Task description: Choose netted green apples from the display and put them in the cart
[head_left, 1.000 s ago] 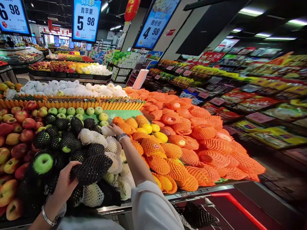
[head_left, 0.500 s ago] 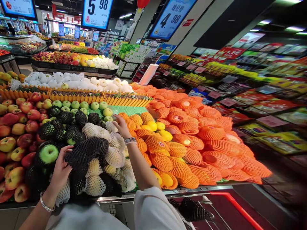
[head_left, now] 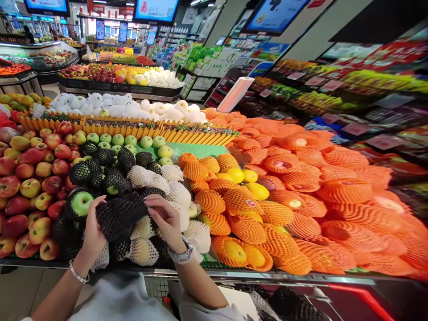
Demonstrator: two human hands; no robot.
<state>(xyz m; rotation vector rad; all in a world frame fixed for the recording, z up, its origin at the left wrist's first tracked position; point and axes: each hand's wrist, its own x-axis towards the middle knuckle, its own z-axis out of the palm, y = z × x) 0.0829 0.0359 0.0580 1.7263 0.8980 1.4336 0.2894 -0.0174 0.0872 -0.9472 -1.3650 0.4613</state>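
Observation:
A black foam fruit net [head_left: 121, 216] spans the space between my two hands, above the front of the fruit display. My left hand [head_left: 95, 229] is closed around its left end. At its right end, my right hand [head_left: 165, 218] pinches the edge with the fingertips. Whether a fruit is inside the net is hidden. Just left of my left hand sits a green apple [head_left: 81, 203] in a black net. Pears in white foam nets [head_left: 143, 252] lie below and right of the held net, some of them behind my right hand.
Loose red-yellow apples [head_left: 40, 227] fill the left side. Yellow fruits in orange nets [head_left: 245, 200] and larger net-wrapped fruits [head_left: 347, 227] cover the right. A metal edge [head_left: 267, 277] borders the front, with a cart's red handle [head_left: 361, 298] below. A plastic bag roll [head_left: 236, 94] stands behind.
My right hand has come back from the far pears to the black net's right end. My left hand keeps its hold on the net. The view has shifted left and down.

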